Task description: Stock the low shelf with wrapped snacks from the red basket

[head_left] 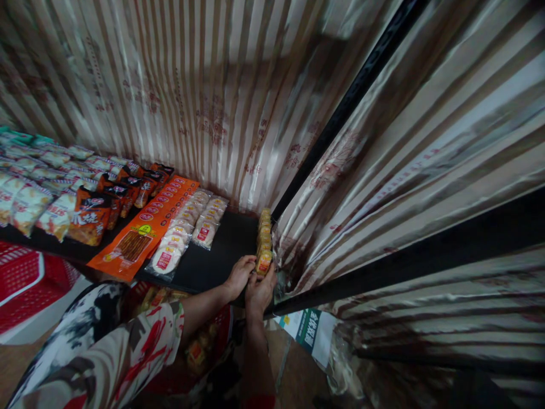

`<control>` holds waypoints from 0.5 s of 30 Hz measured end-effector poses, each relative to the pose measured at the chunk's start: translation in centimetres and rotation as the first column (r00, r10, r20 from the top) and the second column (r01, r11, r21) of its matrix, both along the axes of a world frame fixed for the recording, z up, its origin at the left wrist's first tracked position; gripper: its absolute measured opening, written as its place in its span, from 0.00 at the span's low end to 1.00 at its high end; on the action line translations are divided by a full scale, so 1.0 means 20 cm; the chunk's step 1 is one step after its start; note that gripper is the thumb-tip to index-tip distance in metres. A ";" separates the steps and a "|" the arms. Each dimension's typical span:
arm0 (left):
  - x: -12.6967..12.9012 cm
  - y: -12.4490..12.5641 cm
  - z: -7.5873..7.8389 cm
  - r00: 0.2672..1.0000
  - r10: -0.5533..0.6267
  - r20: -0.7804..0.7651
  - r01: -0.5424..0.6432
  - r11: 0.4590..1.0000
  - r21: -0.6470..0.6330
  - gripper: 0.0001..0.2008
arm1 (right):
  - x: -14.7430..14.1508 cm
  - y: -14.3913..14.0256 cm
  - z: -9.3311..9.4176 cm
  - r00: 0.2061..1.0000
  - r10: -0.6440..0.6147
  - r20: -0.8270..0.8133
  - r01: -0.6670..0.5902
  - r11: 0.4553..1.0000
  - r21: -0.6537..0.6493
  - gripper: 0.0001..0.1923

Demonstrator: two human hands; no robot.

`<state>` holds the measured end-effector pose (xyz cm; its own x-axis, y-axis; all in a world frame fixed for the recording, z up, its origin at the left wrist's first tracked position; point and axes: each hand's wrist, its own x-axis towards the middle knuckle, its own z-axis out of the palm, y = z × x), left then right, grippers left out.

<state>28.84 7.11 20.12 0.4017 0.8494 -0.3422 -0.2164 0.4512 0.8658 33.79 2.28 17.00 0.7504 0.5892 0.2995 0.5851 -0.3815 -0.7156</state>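
Both hands (251, 281) seemingly grip the front yellow snack packet (264, 262) on the shelf (221, 250).

A loose short sleeve (128, 341) covers the left upper arm, white cloth splashed with red, black and grey blotches, a flowery, painterly print. Below it the forearm is bare, and so is the left hand (239, 275). The right hand (259, 292) is bare too, no rings or watch that I can make out.
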 end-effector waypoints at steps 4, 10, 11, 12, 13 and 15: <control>0.00 0.00 0.00 1.000 0.005 -0.016 -0.005 1.000 0.020 0.11 | 0.00 0.00 0.00 1.000 -0.009 0.008 0.009 1.000 0.011 0.30; -0.01 0.00 0.00 1.000 -0.009 -0.018 0.010 1.000 0.030 0.11 | -0.01 -0.01 -0.01 0.999 0.013 0.038 -0.015 0.998 0.064 0.30; -0.01 0.00 0.01 1.000 -0.007 -0.029 0.008 0.999 0.034 0.11 | -0.01 -0.01 -0.01 0.999 0.021 0.037 -0.023 0.997 0.071 0.30; -0.01 0.00 0.01 0.999 -0.005 -0.037 0.006 0.999 0.036 0.11 | -0.01 -0.02 -0.01 0.999 0.029 0.034 -0.032 0.996 0.079 0.30; -0.02 0.00 0.02 0.999 -0.005 -0.042 0.006 0.999 0.036 0.11 | 0.00 -0.02 -0.01 0.999 0.036 0.030 -0.039 0.995 0.087 0.30; -0.02 -0.01 0.03 0.999 -0.007 -0.042 0.009 0.999 0.035 0.11 | 0.00 -0.03 0.00 0.999 0.041 0.023 -0.043 0.994 0.102 0.31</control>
